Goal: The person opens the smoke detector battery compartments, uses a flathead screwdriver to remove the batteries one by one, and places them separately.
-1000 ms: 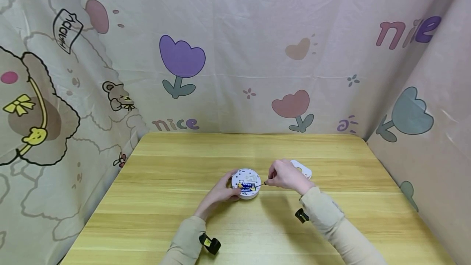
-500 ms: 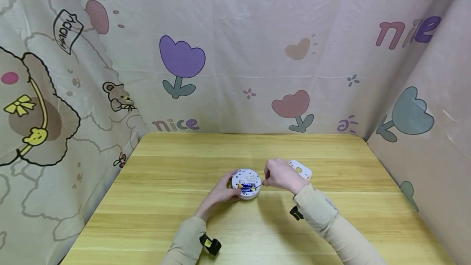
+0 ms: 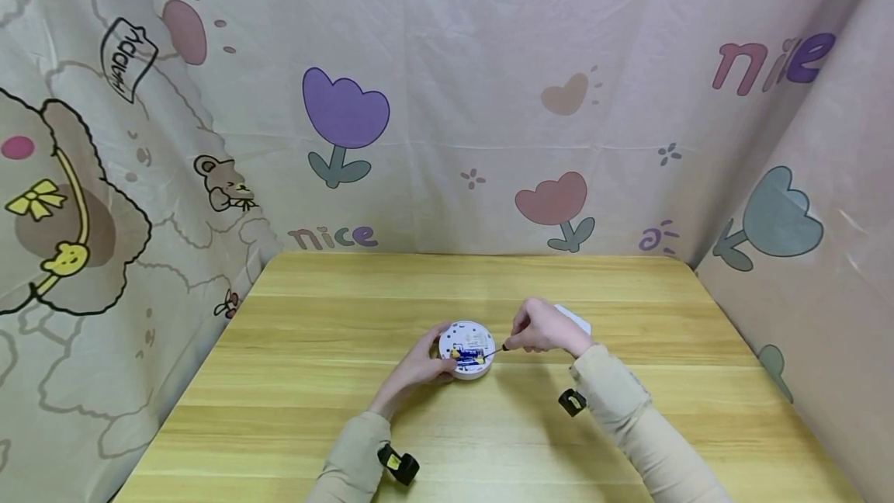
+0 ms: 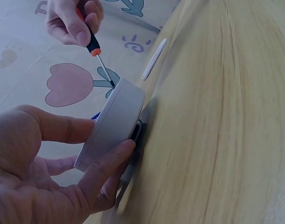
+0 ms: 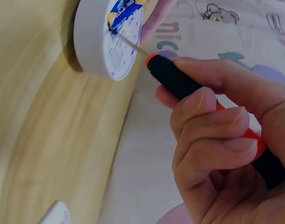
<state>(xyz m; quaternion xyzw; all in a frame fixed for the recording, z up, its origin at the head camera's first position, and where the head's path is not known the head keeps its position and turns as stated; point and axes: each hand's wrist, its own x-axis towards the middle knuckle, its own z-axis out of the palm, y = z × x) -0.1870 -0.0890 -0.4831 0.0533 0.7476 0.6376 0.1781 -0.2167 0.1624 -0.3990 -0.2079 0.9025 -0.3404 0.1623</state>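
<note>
A round white battery-powered device (image 3: pixel 475 330) stands on the table, its flat face holding blue batteries (image 5: pixel 126 14). My left hand (image 3: pixel 417 365) grips it from the left; in the left wrist view the thumb lies on the face and the fingers are at the side and underside. My right hand (image 3: pixel 548 326) holds a screwdriver (image 5: pixel 172 78) with a black and orange handle, fingers curled round it. In the right wrist view the screwdriver's tip meets the device's face by the end of a battery. Whether it touches the battery itself, I cannot tell.
A flat white plate (image 3: pixel 576 318) lies behind my right hand, partly hidden by it. Under everything is a wooden table (image 3: pixel 335 309). A printed curtain (image 3: pixel 447 99) hangs along the table's back and sides.
My right hand shifts slightly left with the screwdriver, then back to the right, covering more of the white plate now. The left hand and the device stay nearly still.
</note>
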